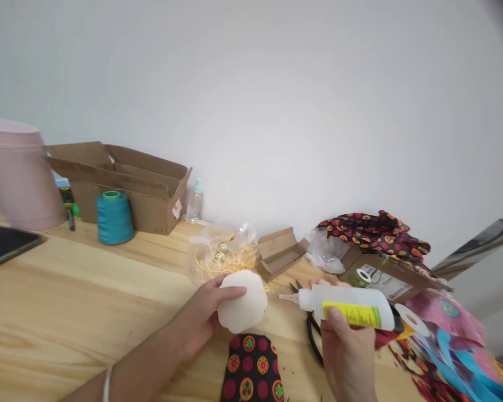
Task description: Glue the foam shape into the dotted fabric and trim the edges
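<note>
My left hand grips a white scalloped flat piece by its left edge, thumb on its face. A small yellow loop sticks out at the piece's right side. In my right hand lies a white squeeze bottle of glue with a yellow label, its pointed nozzle aimed left at the piece but apart from it. Below the piece a black fabric piece with colourful flower dots rests on the table. Black-handled scissors lie partly hidden behind my right hand.
Behind stand a pink bin, a long open cardboard box, a teal thread cone and a small spray bottle. A bag of yellow cords and a small open carton sit mid-table. Fabric and ribbons crowd the right.
</note>
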